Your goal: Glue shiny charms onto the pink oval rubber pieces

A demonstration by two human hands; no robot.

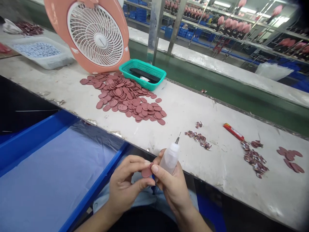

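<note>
Between thumb and fingers, my left hand (pixel 127 185) grips a flat reddish-brown oval piece (pixel 146 172) above my lap. The thumb of my right hand (pixel 172 187) presses on the upper edge of that piece. Also in my right hand is a translucent plastic squeeze bottle (pixel 170 158) with a thin metal needle tip pointing up. Whatever lies under the right thumb is hidden. Beyond my hands, a large pile of similar oval pieces (pixel 125 93) covers part of the white bench (pixel 169 109).
Small dark red bits (pixel 199 139) lie on the bench, with a larger heap (pixel 256 159) beside a red packet (pixel 233 131). Several ovals (pixel 289 158) lie far right. An orange fan (pixel 55 19), a green basket (pixel 156 86) and a white tray (pixel 58 61) stand behind. A blue bin (pixel 116 161) is left.
</note>
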